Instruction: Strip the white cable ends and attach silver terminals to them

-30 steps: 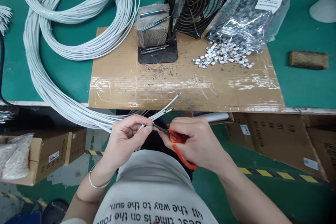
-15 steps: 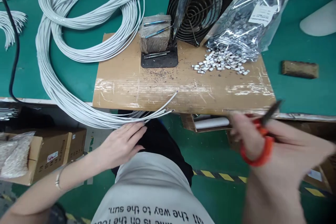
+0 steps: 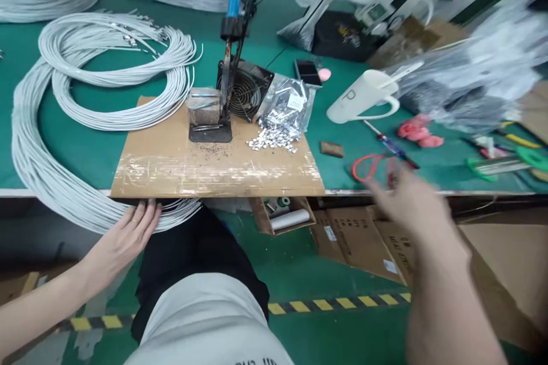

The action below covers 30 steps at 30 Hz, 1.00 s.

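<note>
A thick bundle of white wires [image 3: 55, 182] curves off the coil and droops over the table's front edge. My left hand [image 3: 126, 236] is closed over the bundle near its loose ends, fingers pressed together on the wires; the thumb is hidden. At the right, my right hand [image 3: 411, 199] is smeared by motion above the table edge. Red-handled scissors [image 3: 362, 170] are at its fingertips, one loop showing clearly over the green mat. Whether the fingers still grip them does not show.
A cardboard sheet [image 3: 214, 174] carries a soldering stand [image 3: 209, 136], a small fan [image 3: 244, 94] and a bag [image 3: 285, 102] with spilled metal bits. Right of it are a brown block [image 3: 331, 149], a white mug [image 3: 359, 94], a screwdriver [image 3: 394, 147] and green-handled pliers [image 3: 492, 166].
The view has swung right and widened. My right hand has carried the scissors from in front of the table to the mat at right. My left hand stays on the wire bundle.
</note>
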Available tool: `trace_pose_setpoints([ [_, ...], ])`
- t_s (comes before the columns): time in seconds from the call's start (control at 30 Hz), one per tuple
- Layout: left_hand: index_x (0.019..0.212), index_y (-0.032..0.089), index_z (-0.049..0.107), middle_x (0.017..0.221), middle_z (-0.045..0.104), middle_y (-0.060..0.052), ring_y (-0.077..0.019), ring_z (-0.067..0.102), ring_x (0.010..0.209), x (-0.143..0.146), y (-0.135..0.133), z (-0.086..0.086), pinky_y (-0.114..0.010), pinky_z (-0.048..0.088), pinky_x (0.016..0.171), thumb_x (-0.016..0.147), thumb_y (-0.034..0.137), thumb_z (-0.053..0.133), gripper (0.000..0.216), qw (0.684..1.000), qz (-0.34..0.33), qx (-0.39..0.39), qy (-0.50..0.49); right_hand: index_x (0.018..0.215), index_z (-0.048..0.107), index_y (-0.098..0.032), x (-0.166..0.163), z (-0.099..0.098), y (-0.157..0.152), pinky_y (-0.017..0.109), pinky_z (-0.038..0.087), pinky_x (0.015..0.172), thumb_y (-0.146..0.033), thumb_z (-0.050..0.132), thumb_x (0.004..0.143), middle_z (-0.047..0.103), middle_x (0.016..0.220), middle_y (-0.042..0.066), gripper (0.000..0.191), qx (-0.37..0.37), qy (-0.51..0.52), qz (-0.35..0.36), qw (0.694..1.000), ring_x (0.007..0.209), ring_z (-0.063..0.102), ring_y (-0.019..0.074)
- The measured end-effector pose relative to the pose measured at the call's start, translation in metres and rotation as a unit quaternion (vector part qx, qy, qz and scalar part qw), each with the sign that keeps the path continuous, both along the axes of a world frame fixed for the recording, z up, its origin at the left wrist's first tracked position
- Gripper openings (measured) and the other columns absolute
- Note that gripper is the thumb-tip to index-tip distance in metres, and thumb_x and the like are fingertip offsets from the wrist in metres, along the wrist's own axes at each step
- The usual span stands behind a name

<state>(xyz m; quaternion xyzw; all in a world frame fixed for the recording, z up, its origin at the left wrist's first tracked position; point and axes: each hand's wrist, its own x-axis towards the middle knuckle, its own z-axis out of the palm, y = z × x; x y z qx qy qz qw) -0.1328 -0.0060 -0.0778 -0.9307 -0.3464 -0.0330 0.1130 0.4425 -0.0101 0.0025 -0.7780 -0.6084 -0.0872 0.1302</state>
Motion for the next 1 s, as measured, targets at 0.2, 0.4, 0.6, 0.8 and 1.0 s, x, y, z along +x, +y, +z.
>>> trace_pose_setpoints([
  [0.2,0.134,0.007,0.078,0.118,0.082,-0.032,-0.0464,0.082,0.110,0.025,0.024,-0.028,-0.066,0.065,0.092,0.091,-0.004,0.039,0.059,0.997,0.046,-0.028,0.049,0.146,0.063,-0.008,-0.051,-0.109,-0.041,0.068,0.047,0.118,-0.057,0.063,0.098,0.057,0.156,0.034,0.068,0.085,0.160,-0.051,0.982,0.145,0.055,0.0489],
  [0.4,0.085,0.016,0.074,0.064,0.074,-0.011,-0.0307,0.076,0.058,0.044,0.041,-0.019,-0.038,0.054,0.056,0.079,-0.004,0.060,0.025,0.994,0.047,-0.097,0.029,0.079,0.077,-0.024,-0.103,-0.188,-0.094,0.045,0.069,0.070,-0.064,0.051,0.094,0.082,0.084,0.016,0.050,-0.060,0.317,0.058,0.945,0.076,0.082,0.0344],
  [0.6,0.077,0.023,0.058,0.059,0.067,-0.002,-0.0236,0.065,0.054,0.035,0.014,0.058,-0.040,0.053,0.078,0.064,0.004,0.067,0.024,0.994,-0.011,-0.113,0.002,0.073,0.078,-0.024,-0.121,-0.221,-0.108,0.040,0.069,0.061,-0.060,0.054,0.087,0.084,0.074,0.014,0.045,-0.162,0.398,0.102,0.897,0.067,0.085,0.0363],
  [0.8,0.085,0.024,0.057,0.066,0.065,0.000,-0.0217,0.058,0.057,0.054,0.041,0.124,-0.035,0.042,0.065,0.097,0.028,0.058,0.013,0.979,0.032,0.007,-0.203,0.077,0.079,-0.024,-0.127,-0.212,-0.068,0.040,0.066,0.063,-0.062,0.061,0.085,0.083,0.077,0.015,0.043,-0.178,0.408,0.143,0.884,0.071,0.085,0.0375],
  [1.0,0.088,0.021,0.061,0.079,0.070,-0.006,-0.0248,0.065,0.071,0.112,0.103,0.077,-0.037,0.047,0.072,0.089,0.051,0.082,0.036,0.993,-0.068,0.012,-0.098,0.081,0.078,-0.023,-0.154,-0.175,-0.049,0.041,0.065,0.068,-0.061,0.060,0.095,0.081,0.081,0.012,0.044,-0.162,0.395,0.214,0.878,0.073,0.082,0.0338],
])
